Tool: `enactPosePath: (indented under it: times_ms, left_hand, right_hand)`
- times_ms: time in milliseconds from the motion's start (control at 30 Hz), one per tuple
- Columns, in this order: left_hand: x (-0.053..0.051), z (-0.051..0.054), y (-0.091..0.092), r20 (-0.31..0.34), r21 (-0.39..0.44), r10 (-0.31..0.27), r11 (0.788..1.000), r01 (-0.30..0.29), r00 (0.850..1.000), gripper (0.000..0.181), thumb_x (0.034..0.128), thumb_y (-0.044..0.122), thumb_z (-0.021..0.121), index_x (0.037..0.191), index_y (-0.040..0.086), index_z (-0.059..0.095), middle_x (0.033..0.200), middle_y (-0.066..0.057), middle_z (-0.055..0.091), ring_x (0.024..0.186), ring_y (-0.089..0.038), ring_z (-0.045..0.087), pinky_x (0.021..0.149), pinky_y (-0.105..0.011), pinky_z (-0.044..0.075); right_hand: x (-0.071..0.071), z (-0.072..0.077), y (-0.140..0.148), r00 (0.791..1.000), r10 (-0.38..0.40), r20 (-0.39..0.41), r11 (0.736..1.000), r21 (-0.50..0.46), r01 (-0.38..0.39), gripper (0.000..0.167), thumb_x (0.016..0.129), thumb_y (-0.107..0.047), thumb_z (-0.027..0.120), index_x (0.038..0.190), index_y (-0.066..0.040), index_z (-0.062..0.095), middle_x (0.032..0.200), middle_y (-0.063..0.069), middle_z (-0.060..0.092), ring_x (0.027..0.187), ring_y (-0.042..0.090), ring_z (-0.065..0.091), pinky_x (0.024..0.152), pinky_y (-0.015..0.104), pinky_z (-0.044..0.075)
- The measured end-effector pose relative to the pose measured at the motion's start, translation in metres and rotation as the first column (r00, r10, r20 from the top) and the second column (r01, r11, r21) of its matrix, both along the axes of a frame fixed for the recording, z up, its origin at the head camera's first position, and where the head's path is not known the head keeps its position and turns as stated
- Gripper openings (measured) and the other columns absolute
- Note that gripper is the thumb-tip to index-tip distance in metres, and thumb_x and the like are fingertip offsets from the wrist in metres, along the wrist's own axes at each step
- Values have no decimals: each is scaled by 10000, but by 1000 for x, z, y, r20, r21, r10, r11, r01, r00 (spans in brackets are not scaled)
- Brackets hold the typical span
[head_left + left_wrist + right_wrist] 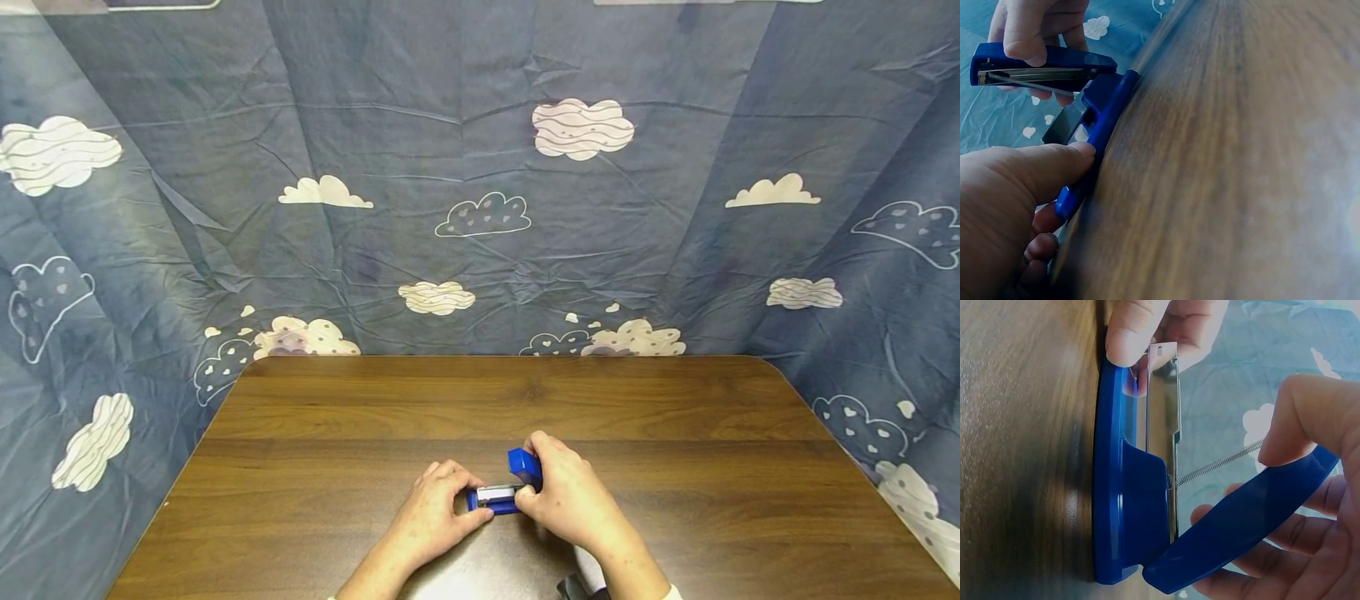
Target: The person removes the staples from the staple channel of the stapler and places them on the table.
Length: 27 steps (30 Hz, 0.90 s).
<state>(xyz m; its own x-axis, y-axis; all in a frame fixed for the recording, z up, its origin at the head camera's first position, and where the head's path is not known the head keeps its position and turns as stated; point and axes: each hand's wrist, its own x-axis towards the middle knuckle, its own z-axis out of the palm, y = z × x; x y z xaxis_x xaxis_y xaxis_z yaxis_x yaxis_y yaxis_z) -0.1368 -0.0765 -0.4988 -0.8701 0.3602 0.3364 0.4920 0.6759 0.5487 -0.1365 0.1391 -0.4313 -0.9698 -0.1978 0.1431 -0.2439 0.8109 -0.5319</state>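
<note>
A blue stapler (1141,500) stands on the wooden table with its top cover (1241,519) swung up, away from the base. Between cover and base, the metal staple channel (1163,419) shows, and a thin spring (1222,461) stretches from it toward the cover. My left hand (435,510) grips the front end of the base (1107,131) between thumb and fingers. My right hand (567,493) holds the raised cover, thumb on one side and fingers on the other. Whether staples lie in the channel, I cannot tell.
The brown wooden table (360,417) spreads around the stapler. A dark object (573,587) shows at the front edge near the right forearm. Behind the table hangs a blue cloth (480,267) printed with clouds.
</note>
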Motion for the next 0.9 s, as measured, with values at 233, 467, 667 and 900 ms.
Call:
enactPosePath:
  times_ms: [233, 467, 667, 900]
  left_hand:
    - [0, -3, 1, -1, 1, -4, 1000, 4, 1000, 295, 807, 322, 905, 1034, 178, 782, 990, 86, 715, 908, -62, 568, 812, -299, 470]
    - [0, -2, 0, 4, 24, -10, 1000, 10, 1000, 304, 817, 348, 900, 1038, 178, 779, 1002, 90, 712, 923, -75, 570, 822, -311, 467]
    - [0, -3, 0, -5, 36, -3, 999, 4, 1000, 297, 809, 336, 903, 1027, 181, 775, 994, 99, 705, 918, -70, 562, 814, -307, 457]
    - [0, -6, 0, 11, 15, -10, 1000, 10, 1000, 278, 810, 310, 898, 1028, 188, 775, 995, 94, 708, 923, -56, 565, 825, -311, 469]
  right_hand:
    - [-2, -4, 2, 1000, -2, -16, 1000, 1, 2, 357, 695, -109, 796, 968, -180, 577, 884, -42, 618, 755, 129, 554, 674, 347, 486]
    - [-3, -3, 3, 1000, -4, 0, 1000, -6, 4, 346, 711, -120, 792, 975, -187, 578, 885, -49, 603, 758, 130, 538, 680, 340, 468]
    - [-3, -1, 2, 1000, 0, -13, 1000, -6, 0, 341, 713, -118, 786, 976, -195, 584, 894, -57, 605, 764, 123, 542, 684, 340, 473]
    - [-4, -3, 5, 1000, -13, 16, 999, -33, 13, 337, 733, -125, 795, 998, -176, 592, 880, -49, 595, 758, 135, 538, 674, 336, 461]
